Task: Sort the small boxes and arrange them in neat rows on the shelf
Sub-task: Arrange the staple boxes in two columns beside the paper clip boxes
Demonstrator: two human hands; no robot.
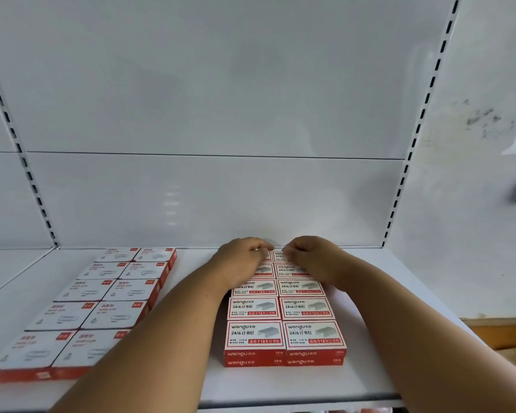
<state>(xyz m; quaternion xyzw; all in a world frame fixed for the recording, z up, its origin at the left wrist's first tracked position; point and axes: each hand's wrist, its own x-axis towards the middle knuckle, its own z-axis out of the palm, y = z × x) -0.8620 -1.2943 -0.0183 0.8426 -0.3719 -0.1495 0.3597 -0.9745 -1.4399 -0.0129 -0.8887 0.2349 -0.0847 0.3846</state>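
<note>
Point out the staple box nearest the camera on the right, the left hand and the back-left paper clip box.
Staple box point(312, 334), head view: its white top face.
Left hand point(242, 257), head view: back of the hand.
Paper clip box point(117, 254), head view: its top face.

Views: one only, head cam, wide-angle; no 2nd view, so no shared area.
Position: worn on person's head, standing at front edge of white shelf point(191, 380), just above shelf level.
Facing: fwd and down, square onto back panel point(215, 84) at 12 o'clock.
Nearness: close; both forearms enter from 6 o'clock, left hand point(245, 257) and right hand point(310, 254) meet near frame centre by the shelf's back edge.
Coverage: staple boxes point(283, 323) at 5 o'clock, paper-clip boxes point(96, 305) at 8 o'clock, slotted uprights point(423, 114) at 2 and 10 o'clock.
Distortion: uprights lean inward toward the bottom, edges bowed.
</note>
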